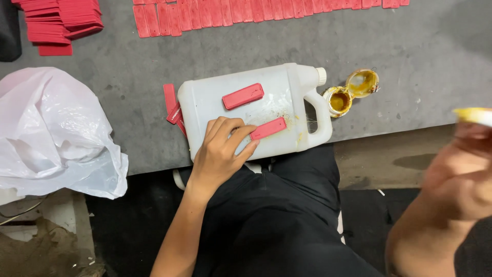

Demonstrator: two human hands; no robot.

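A white plastic jug [220, 102] lies on its side on the grey floor, used as a work surface. Two red rectangular pieces rest on it: one [243, 96] near the middle, another [268, 128] near the front edge. My left hand [220, 151] rests on the jug, its fingertips pinching the end of the front red piece. My right hand [458, 177] is blurred at the right edge, raised and gripping a yellow-smeared white stick [474, 115]. An open small tin of yellow glue [338, 101] and its lid [362, 83] sit just right of the jug.
A crumpled white plastic bag [51, 133] lies at the left. Rows of red pieces [246, 13] line the far edge, with a stack of them [56, 23] at the top left. More red pieces [171, 105] lie beside the jug. My black-clad lap [287, 215] fills the bottom.
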